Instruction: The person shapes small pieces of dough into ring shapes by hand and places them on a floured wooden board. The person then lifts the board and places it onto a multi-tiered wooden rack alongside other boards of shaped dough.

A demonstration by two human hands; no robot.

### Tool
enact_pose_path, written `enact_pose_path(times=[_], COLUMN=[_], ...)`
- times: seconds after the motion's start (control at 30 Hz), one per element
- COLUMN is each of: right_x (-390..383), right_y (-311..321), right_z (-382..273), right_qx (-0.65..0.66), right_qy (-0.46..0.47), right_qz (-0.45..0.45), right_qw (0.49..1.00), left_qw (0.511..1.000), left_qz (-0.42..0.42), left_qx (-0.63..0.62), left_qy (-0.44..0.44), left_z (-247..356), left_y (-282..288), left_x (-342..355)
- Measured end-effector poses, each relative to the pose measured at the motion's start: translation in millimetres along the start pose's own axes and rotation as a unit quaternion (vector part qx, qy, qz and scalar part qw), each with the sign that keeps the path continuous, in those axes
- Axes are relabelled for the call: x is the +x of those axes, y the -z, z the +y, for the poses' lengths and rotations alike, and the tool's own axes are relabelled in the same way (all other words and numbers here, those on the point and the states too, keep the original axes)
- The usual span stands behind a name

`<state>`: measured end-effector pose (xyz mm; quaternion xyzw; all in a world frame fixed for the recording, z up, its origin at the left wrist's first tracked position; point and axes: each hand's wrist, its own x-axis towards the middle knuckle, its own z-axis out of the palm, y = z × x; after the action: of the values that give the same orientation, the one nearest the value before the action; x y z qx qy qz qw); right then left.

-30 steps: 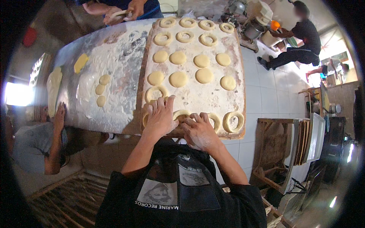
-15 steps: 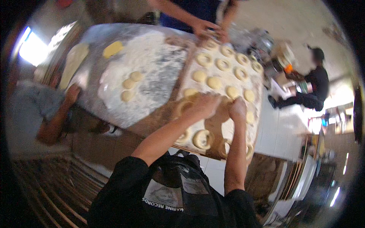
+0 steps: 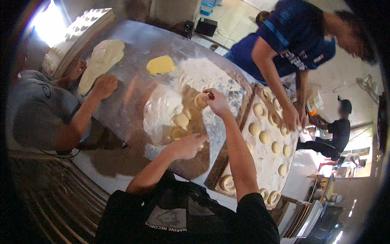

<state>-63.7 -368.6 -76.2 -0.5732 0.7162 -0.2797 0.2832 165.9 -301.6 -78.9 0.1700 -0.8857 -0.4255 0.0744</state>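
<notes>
My right hand grips a pale dough round above the floury metal table. My left hand is lower, near a few dough pieces, with loosely bent fingers apart and nothing visible in them. A yellow slab and a long dough sheet lie farther off. To my right, a floured board bears several rings and discs of dough.
Co-workers stand at the left and far side, arms over table and board. Another person is beyond the board. A stack of boards with dough is at upper left, a wooden rack at lower left, trays at lower right.
My hands have moved from the board leftward to the metal table, and my right now grips a round. The view has swung; the far co-worker now leans over the board with lowered hands.
</notes>
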Motion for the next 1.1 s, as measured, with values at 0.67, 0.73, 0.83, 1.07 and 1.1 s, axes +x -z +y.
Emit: enact_pose_path(times=[0.67,0.73,0.83,1.07,1.1], right_x=[-41,-57,-70,-77,-86], right_y=[9,15,6,-33,-30], right_z=[-100,-111,-111,-100,-102], right_qx=[0.416,0.396,0.243,0.318,0.405], right_qy=[-0.022,-0.009,-0.007,0.041,0.048], right_qz=[-0.007,-0.008,0.086,0.159,0.089], right_qw=[0.909,0.918,0.966,0.934,0.909], left_qw=[0.94,0.922,0.927,0.904,0.884], left_qz=[0.222,0.218,0.203,0.422,0.457], left_qx=[-0.232,-0.305,-0.296,-0.057,-0.077], left_qy=[0.119,0.097,0.108,-0.044,-0.053], left_z=[-18,-3,13,17,18], left_y=[136,137,133,97,91], left_x=[34,25,19,26,26])
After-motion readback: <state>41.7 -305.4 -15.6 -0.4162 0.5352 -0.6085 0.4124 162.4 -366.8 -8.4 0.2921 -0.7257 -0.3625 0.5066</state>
